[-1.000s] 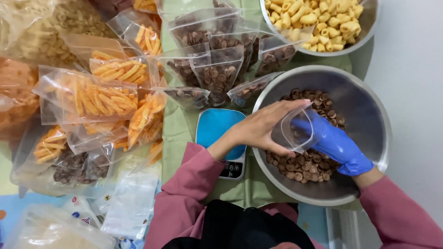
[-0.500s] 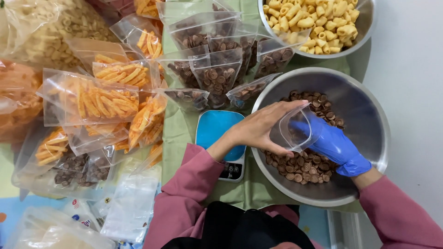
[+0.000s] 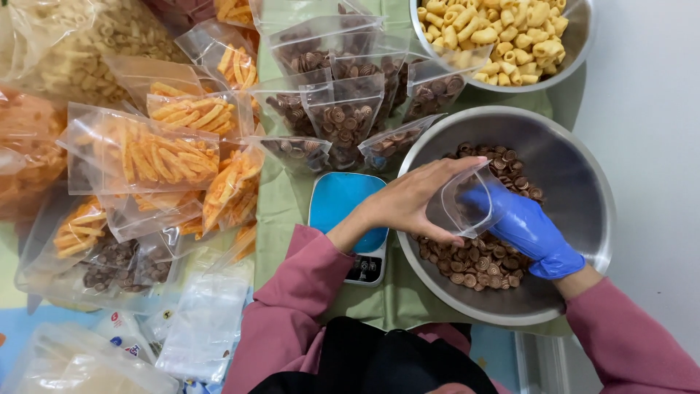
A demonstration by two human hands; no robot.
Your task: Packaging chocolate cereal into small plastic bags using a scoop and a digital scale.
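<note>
At the far left, bags of orange sticks (image 3: 157,157) are piled on the table, with a stack of empty bags (image 3: 208,321) lying nearer the person. Next comes a blue scale (image 3: 346,201), set just beside the steel bowl (image 3: 583,175). Over the bowl's left part, a small clear bag (image 3: 467,201) is held open by the bare left hand (image 3: 408,204), whose fingers are closed on the bag's rim, thumb below and fingers above. The bag's mouth is turned to the right, its long axis running left to right, so the opening faces the gloved right hand (image 3: 529,230). That hand is set at the mouth, fingertips seen through the plastic; whether they are curled on anything cannot be told. The brown spiral snacks (image 3: 467,263) are heaped directly beneath both hands, nearer the right one. A bowl of yellow snacks (image 3: 503,33) is placed behind.
</note>
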